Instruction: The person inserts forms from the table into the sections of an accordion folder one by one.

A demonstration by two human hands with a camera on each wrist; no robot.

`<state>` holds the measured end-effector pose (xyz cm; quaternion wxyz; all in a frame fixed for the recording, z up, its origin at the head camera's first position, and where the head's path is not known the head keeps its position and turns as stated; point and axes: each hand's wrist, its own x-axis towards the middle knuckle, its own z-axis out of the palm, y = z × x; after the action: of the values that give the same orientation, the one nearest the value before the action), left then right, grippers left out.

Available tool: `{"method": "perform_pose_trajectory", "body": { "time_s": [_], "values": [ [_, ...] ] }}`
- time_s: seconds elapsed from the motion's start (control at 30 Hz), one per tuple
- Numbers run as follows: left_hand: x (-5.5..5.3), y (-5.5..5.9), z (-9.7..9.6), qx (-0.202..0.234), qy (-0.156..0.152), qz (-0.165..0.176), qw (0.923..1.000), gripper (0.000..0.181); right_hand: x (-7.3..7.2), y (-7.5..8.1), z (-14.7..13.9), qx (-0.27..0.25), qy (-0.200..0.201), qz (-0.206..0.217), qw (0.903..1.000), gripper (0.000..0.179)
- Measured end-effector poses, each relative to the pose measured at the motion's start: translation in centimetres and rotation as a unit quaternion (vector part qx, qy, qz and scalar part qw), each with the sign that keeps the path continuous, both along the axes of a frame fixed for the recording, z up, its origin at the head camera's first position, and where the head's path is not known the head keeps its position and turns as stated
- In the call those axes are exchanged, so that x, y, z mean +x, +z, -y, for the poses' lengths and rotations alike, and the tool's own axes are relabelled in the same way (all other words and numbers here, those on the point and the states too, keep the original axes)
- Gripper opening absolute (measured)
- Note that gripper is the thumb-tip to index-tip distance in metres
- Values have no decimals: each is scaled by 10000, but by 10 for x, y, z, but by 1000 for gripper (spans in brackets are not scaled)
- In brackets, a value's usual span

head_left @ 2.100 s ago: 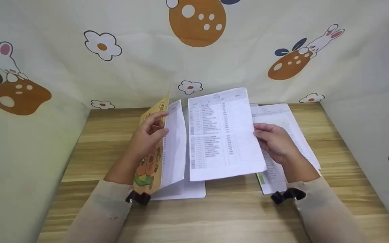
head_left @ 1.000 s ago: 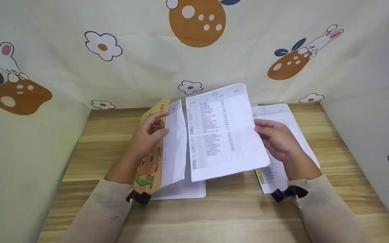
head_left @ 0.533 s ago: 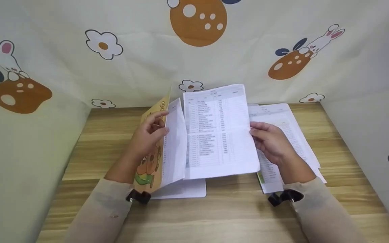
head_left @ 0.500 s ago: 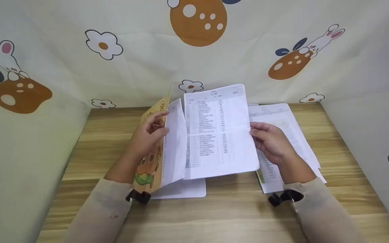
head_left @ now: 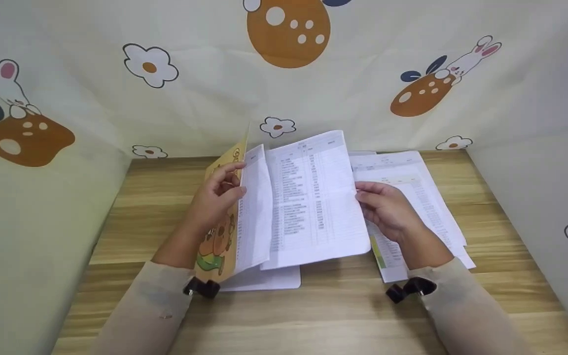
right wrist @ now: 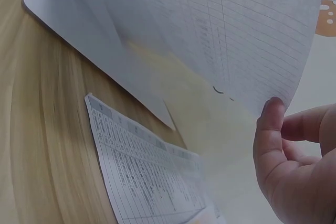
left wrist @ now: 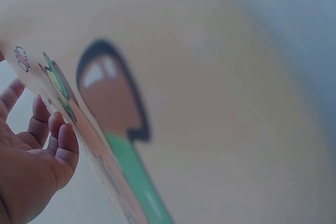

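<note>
My left hand (head_left: 217, 197) holds up the front cover of a yellow cartoon-printed folder (head_left: 210, 251), standing nearly upright. In the left wrist view the cover (left wrist: 210, 103) fills most of the picture, with the fingers at its edge. A white printed page (head_left: 257, 212) stands just inside the cover, and the folder's white inner side (head_left: 274, 281) lies on the table. My right hand (head_left: 387, 207) pinches the right edge of a printed table sheet (head_left: 318, 197) between thumb and fingers. This sheet is tilted up, its left edge tucked behind the white page.
Several printed sheets (head_left: 427, 197) lie overlapping under and beyond the right hand, one with a green-yellow strip at its left edge. The wooden table (head_left: 323, 320) is bounded by a patterned fabric wall (head_left: 205, 98) at the back and both sides.
My right hand has drawn the sheet leftward and slightly down, so its left edge now passes behind the white page. The left hand and folder have stayed in place.
</note>
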<state>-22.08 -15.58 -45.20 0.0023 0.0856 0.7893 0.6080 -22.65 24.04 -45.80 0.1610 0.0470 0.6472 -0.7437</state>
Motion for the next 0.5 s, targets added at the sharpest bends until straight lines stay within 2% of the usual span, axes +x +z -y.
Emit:
{"method": "perform_pose_trajectory", "body": {
  "time_s": [0.3, 0.5],
  "values": [
    [2, 1, 0, -25, 74, 110, 9999, 54, -4, -1, 17, 122, 86, 59, 9999, 44],
    [2, 2, -1, -50, 53, 109, 9999, 54, -3, -1, 29, -14, 118, 50, 9999, 40]
  ]
}}
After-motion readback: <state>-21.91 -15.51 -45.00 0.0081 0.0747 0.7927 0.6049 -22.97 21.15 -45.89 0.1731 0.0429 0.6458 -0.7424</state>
